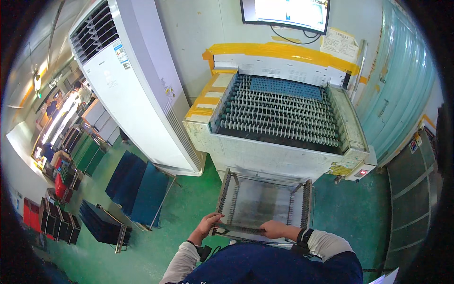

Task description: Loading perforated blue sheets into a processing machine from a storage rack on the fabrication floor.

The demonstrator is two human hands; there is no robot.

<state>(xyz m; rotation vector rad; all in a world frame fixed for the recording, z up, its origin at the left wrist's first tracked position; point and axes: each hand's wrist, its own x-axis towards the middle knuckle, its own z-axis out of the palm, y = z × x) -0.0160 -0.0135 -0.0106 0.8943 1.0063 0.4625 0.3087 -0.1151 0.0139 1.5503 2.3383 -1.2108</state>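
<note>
Gripping the near crossbar of a grey metal slotted rack [262, 201] with both hands: left hand [208, 223] curled around the bar's left end, right hand [274, 230] clenched over it nearer the middle, black band on that wrist. Standing empty, toothed side rails upright, directly below the outlet of a grey conveyor machine with rows of pale ribbed rollers [279, 118], so that anything rolling off would land between the rails. Held close against the body, seemingly to keep the rack square to the machine's front edge. Sitting on the rollers at the far end, a blue flat panel [286, 86]. Taped with yellow strips along the machine's back and left rim, likely as edge marking. Standing to the left on the green floor [189, 208], a tall white floor air conditioner [127, 80]; leaning near it, dark blue flat panels [137, 182] stacked on edge. Mounted above, a wall screen [286, 13].
</note>
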